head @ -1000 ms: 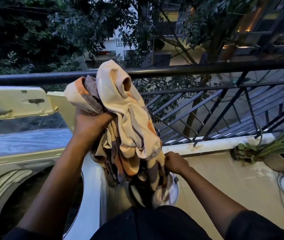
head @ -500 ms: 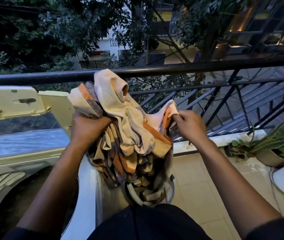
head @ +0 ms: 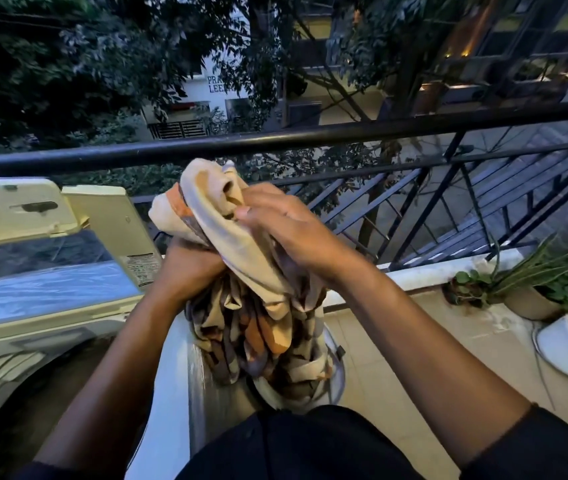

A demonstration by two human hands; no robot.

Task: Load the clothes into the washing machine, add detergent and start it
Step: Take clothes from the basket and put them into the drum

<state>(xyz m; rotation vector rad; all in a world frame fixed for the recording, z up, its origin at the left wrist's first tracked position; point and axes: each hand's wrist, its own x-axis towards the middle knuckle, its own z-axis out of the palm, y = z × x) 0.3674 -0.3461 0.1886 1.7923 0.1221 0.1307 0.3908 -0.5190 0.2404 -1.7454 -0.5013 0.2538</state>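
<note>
Left hand (head: pixel 189 268) grips the bundled cloth (head: pixel 241 271) just right of the washing machine (head: pixel 43 327); right hand (head: pixel 286 226) clasps its top.

Both forearms are bare from the wrists up past the elbows. The left hand (head: pixel 189 268) and right hand (head: pixel 286 226) wear no gloves, and no rings, watch or bands show on them. A dark, near-black sleeve (head: pixel 535 445) covers the right upper arm, ending in a plain hem just above the elbow. The left sleeve (head: pixel 43 471) shows only as a dark edge at the bottom of the view. Between the arms, the front of the same dark top (head: pixel 293 445) is plain, with soft folds and no print.
</note>
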